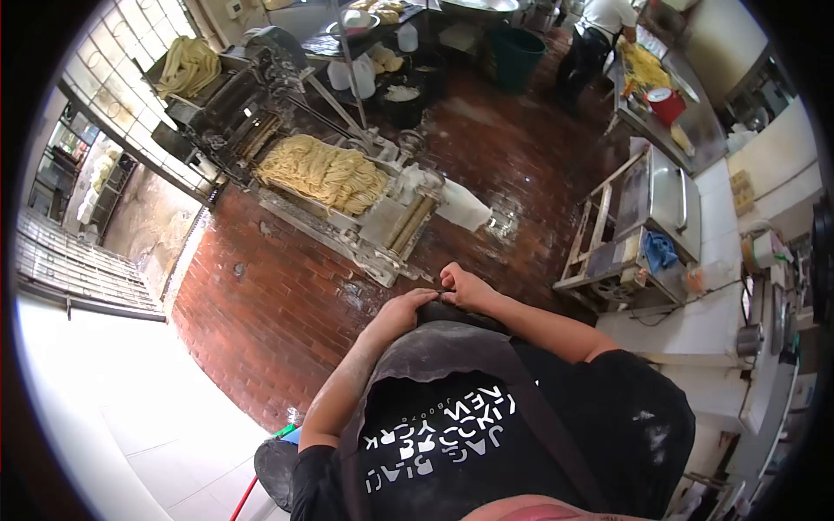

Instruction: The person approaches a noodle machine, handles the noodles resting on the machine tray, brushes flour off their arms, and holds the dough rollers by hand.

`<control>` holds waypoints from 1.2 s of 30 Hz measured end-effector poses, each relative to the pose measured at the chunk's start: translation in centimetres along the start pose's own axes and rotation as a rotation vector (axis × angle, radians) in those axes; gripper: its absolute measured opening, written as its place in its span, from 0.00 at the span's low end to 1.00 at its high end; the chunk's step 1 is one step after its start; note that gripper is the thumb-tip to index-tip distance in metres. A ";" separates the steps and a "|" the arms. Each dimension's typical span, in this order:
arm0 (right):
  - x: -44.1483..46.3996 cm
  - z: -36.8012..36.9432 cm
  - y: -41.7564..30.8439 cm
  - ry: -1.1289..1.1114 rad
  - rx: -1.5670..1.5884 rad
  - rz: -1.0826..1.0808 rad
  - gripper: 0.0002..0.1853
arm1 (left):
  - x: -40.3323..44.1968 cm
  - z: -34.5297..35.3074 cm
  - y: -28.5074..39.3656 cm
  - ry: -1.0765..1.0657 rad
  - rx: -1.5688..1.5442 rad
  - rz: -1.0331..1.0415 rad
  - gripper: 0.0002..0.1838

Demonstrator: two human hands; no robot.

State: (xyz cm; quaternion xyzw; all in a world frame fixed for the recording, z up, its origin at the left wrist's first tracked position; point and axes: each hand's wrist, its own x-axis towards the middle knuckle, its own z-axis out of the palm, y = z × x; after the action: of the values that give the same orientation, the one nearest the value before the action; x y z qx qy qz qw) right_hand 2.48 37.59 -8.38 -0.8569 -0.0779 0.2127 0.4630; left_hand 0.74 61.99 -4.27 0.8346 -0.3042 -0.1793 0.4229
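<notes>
My left hand (411, 311) and my right hand (469, 287) meet in front of my waist, at the dark apron (456, 345) I wear. Both have their fingers curled in, fingertips nearly touching. A small dark bit shows between them; whether it is part of the apron I cannot make out. Beyond my hands stands a floury dough-rolling machine (405, 227), with a heap of pale yellow dough strands (323, 174) lying on its bed. More dough (188, 67) hangs in folds at the machine's far left end.
Red brick floor (269, 278) surrounds the machine. To the right are a metal-topped bench (669, 204) with a blue cloth (660, 251) and a white counter (643, 334). Farther back, a person (599, 39) stands by a table holding yellow food and a red container (665, 105). A green bin (514, 59) stands behind.
</notes>
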 end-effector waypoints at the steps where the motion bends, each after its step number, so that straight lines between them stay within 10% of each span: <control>1: 0.5 -0.1 0.3 -0.059 -0.080 -0.059 0.13 | -0.2 0.3 -0.4 0.054 -0.041 -0.021 0.30; 4: 1.0 -0.7 -0.1 -0.209 -0.280 -0.105 0.16 | -1.8 1.8 -2.1 0.172 -0.278 -0.164 0.22; 10: 2.1 -0.5 1.1 -0.268 -0.339 -0.110 0.17 | -5.9 -0.5 -3.4 -0.287 -0.108 -0.593 0.23; 29: 5.8 0.7 -1.0 -0.440 -0.165 -0.257 0.27 | 3.4 1.1 -2.4 0.302 -0.623 -0.390 0.10; 36: 6.5 0.7 -1.6 -0.433 -0.098 0.048 0.24 | 2.4 1.3 -4.4 0.312 -0.898 -0.471 0.08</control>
State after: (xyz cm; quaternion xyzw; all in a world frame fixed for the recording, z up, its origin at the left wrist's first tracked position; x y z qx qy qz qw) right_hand 8.14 41.19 -9.29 -0.8144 -0.1655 0.3987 0.3879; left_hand 3.41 61.67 -8.69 0.6339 0.0647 -0.2556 0.7271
